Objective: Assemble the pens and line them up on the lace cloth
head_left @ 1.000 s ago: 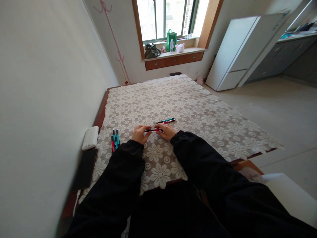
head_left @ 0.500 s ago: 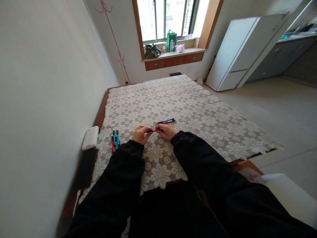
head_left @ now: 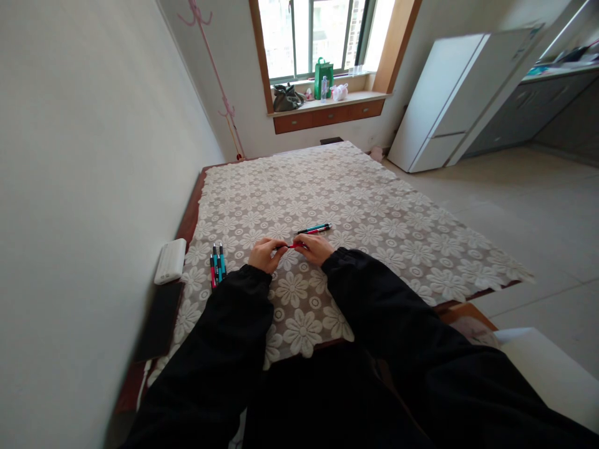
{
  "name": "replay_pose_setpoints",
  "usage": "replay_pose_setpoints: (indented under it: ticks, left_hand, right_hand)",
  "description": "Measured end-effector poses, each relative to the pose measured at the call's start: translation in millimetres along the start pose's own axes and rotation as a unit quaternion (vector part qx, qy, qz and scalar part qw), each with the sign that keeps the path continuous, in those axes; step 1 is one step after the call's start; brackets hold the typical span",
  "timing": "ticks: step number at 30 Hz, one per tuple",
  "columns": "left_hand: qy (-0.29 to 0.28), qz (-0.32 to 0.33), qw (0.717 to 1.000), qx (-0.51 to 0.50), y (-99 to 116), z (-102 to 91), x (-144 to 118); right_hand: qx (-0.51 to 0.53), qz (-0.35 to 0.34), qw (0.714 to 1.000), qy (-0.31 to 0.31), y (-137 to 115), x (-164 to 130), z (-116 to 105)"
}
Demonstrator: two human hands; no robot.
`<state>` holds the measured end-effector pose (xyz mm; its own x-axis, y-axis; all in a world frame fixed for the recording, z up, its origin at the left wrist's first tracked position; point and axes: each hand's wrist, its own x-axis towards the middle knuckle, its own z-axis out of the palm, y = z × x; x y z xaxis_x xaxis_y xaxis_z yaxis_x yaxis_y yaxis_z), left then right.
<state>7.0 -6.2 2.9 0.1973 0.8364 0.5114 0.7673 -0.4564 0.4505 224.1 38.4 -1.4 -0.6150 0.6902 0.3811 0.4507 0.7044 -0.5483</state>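
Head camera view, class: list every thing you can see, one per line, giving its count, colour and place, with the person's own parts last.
Tablecloth: one, white floral lace, over the table.
Red pen: one, held between both hands.
Loose pens: two, teal and red, just beyond the hands.
Pen group: about three, teal and red, left of the hands.
White box: one, by the wall.
Dark slab: one, black, near the box.
Fridge: one, white, far right.
Green bag: one, windowsill.
Left hand: on the pen.
Right hand: on the pen.

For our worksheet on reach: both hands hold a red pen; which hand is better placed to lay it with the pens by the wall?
Probably the left hand: it lies nearer the pens by the wall, while the right hand holds the red pen farther away.
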Motion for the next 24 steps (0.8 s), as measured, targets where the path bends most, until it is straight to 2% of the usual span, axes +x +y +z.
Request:
replay_pose_setpoints:
  ticks: [6,13,18,21,24]
  left_hand:
    - [-0.005,0.025,1.000,-0.002,0.5,-2.2,1.0]
    - [-0.007,-0.011,1.000,0.011,5.8,-5.1,1.3]
    - [-0.007,-0.055,0.997,0.060,-1.7,-4.6,1.8]
    - [-0.025,-0.051,0.997,0.060,-5.2,-3.2,2.3]
    - [-0.011,-0.035,0.999,0.037,-4.2,-2.9,2.3]
  right_hand:
    - [-0.018,-0.008,1.000,-0.008,-1.5,0.2,-1.2]
    - [-0.022,0.004,1.000,-0.002,0.7,0.4,0.2]
    - [-0.026,0.013,0.999,0.013,-1.4,0.7,-2.2]
    - [-0.030,0.018,0.999,0.007,-3.2,0.8,-4.3]
    - [-0.034,0.024,0.999,0.002,-4.0,0.8,-5.3]
